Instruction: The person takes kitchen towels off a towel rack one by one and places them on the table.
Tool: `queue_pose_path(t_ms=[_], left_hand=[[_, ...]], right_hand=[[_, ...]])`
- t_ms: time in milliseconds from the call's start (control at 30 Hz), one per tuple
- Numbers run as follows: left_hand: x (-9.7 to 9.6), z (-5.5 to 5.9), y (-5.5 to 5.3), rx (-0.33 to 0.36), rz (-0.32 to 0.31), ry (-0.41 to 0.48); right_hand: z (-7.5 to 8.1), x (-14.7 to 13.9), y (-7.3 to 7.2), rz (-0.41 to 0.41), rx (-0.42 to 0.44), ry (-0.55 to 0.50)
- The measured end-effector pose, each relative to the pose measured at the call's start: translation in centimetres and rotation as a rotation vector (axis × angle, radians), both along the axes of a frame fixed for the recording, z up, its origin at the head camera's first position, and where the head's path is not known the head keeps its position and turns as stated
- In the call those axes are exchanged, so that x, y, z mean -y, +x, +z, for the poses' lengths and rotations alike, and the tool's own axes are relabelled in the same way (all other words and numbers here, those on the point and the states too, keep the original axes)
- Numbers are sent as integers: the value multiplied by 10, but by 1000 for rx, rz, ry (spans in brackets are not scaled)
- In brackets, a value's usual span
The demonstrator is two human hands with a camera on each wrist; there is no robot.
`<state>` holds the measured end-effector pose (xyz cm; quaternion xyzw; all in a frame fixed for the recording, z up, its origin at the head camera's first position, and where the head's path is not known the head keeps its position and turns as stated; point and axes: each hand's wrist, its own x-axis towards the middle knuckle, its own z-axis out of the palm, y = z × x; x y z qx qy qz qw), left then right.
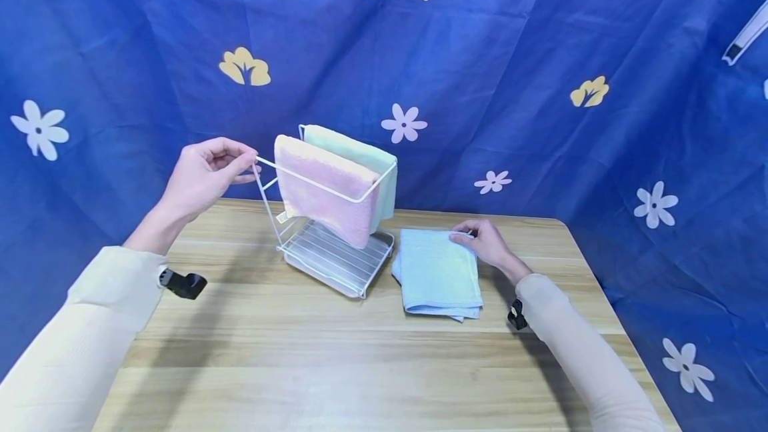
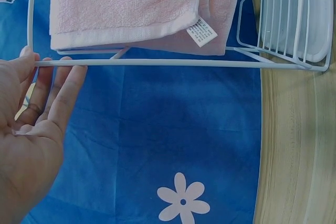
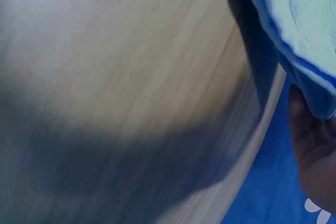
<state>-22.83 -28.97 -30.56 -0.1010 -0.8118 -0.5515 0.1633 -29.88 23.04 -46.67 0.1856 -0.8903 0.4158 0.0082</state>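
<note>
Pale blue, a folded towel [image 1: 441,269] lies on the wooden table [image 1: 324,365] just right of a white wire rack [image 1: 336,259], and, in the head view, I see the person's right hand [image 1: 483,242] pinching its far right corner. Across from it, the left hand [image 1: 211,169] grips the rack's upper left corner between thumb and fingers. Over the rack's top hang a pink towel [image 1: 330,209] and, behind it, a mint towel [image 1: 387,197]. Both sleeves [image 1: 90,325] are cream, with a black fitting [image 1: 183,284] at the left wrist. A deep blue curtain [image 1: 336,72] with white flowers [image 1: 404,123] and yellow shapes [image 1: 245,67] backs the room; pale, dark-tipped legs on it are cut off at the top. The pink towel covers much of the mint one. At the left wrist, the thumb and fingers meet on the white bar close to the pink cloth, where a printed label [image 2: 202,31] dangles, its writing too small to read; the white tray [image 2: 323,24] at the rack's foot is cut off at the right. At the right wrist, the fingers bend against the blue towel's corner, near the table's edge. Shadow darkens much of the wood there, and both the hand and towel run out of frame, so the full hold cannot be made out.
</note>
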Motion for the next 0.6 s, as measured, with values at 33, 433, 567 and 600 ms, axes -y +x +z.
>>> queue_pose_path(t_ms=[33,433,567,600], left_hand=[[0,0,0,1,0,-2],[-1,0,0,6,-7,2],[0,1,1,9,-12,7],[0,1,1,10,-14,6]], right_hand=[[-1,-1,0,0,3,6],[12,-6,6,-72,59,69],[23,-8,7,-103,12,65],[26,-8,7,-109,-5,60]])
